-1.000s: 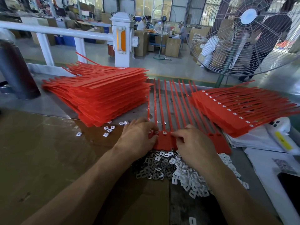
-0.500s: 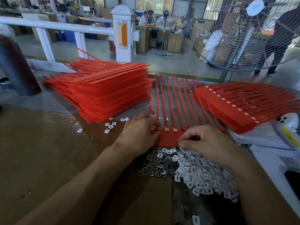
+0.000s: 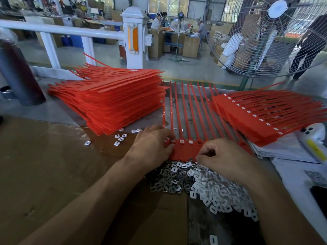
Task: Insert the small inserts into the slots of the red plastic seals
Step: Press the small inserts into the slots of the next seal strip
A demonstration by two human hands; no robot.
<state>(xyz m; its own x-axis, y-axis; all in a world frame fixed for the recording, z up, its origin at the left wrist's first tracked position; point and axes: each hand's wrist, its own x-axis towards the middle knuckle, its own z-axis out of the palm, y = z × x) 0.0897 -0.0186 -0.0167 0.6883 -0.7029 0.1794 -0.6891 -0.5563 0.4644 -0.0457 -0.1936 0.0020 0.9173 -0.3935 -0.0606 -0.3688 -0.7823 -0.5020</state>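
Seal strip: a joined row of red plastic seals (image 3: 185, 151) lies at frame centre on the table (image 3: 53, 174), tails running toward the top of the frame; several slots along its head hold white inserts.
Left hand: the left hand (image 3: 150, 147) lies on the strip's left end, fingers curled over the edge and pressing it down; the fingertips are hidden behind the knuckles.
Right hand: the right hand (image 3: 226, 160) is at the strip's lower right edge, fingers bent and thumb meeting forefinger as in a pinch; what it pinches is too small to make out.
Insert pile: loose small inserts (image 3: 203, 186) are heaped just below the strip, greyer on the left and whiter on the right, partly covered by the right wrist.
Strays: a few scattered inserts (image 3: 120, 138) lie left of centre.
Left stack: a tall pile of seal strips (image 3: 115, 101), upper left of centre.
Right stack: fanned strips with inserts fitted (image 3: 265, 117), cut off at the right edge.
Right edge: a white handheld device (image 3: 316, 138), partly out of frame.
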